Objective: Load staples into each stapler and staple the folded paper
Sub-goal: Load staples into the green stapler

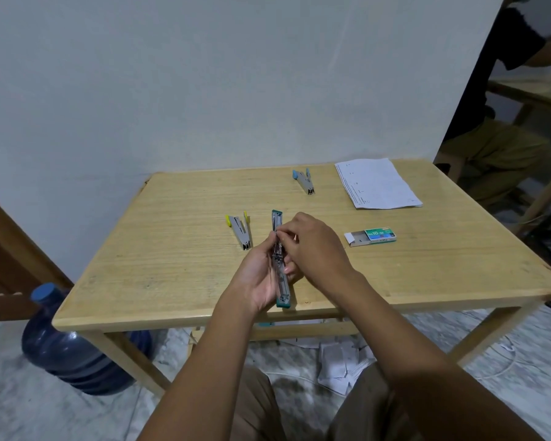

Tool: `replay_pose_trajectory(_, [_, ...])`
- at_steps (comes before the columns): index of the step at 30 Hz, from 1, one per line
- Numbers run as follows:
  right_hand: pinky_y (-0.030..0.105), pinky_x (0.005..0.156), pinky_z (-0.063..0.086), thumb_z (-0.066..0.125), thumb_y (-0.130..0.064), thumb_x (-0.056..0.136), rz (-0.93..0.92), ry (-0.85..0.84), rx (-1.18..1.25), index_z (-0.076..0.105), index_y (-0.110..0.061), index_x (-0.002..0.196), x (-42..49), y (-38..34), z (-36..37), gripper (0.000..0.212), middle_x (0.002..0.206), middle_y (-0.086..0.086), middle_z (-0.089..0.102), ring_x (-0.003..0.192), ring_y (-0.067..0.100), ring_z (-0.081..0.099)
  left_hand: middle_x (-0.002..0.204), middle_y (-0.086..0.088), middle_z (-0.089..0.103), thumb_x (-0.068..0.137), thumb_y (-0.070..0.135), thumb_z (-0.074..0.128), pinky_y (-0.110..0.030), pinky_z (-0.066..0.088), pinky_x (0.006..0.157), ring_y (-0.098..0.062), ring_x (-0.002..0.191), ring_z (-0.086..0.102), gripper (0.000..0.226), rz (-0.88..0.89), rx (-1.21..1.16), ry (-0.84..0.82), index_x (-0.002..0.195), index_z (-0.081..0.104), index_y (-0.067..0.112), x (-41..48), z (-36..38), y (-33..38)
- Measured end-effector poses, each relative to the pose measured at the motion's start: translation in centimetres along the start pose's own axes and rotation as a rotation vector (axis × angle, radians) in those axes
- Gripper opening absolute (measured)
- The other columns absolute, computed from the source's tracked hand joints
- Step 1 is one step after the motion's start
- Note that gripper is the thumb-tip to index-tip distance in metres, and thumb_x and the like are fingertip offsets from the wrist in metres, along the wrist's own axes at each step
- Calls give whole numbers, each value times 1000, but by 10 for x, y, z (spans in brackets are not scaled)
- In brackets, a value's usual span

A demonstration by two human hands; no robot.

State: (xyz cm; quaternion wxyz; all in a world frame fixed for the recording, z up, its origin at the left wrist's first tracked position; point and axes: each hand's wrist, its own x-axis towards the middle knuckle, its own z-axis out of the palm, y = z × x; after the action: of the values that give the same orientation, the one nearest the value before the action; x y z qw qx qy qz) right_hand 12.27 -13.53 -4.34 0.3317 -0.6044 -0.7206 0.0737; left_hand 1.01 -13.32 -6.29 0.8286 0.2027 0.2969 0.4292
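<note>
A pale wall backs the wooden counter (178,275), with a blue water jug (67,348) on the marbled floor beneath its left corner. Far right of the fingers lies the paper (377,183), nearer right an open staple box (371,237) (its tray slid out leftward). The green stapler (279,249), unfolded flat, runs lengthwise away from the person; the left hand (258,278) cradles it from below, right hand (315,246) fingers pressed together, pinching at its rail, with a yellow stapler (240,230) just left and a blue stapler (304,179) beyond.
</note>
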Motion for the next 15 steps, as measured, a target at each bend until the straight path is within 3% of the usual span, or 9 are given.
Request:
replay_pose_trajectory(10, [35, 75, 49, 51, -30, 99, -46, -111, -106, 72, -22, 112, 2, -4, -10, 26, 101, -1, 62, 92, 19, 59, 58, -9, 41, 104, 35, 37, -25, 38, 44, -16, 42, 42, 37, -19, -16, -19, 98, 58, 5, 3, -4, -1])
replay_pose_trajectory(15, [35, 70, 49, 47, -33, 100, -73, -117, -183, 70, -25, 116, -3, -5, -11, 29, 100, -1, 58, 89, 19, 58, 71, -9, 39, 103, 35, 40, -24, 37, 50, -15, 45, 41, 36, -18, -23, -27, 111, 56, 3, 3, -6, -2])
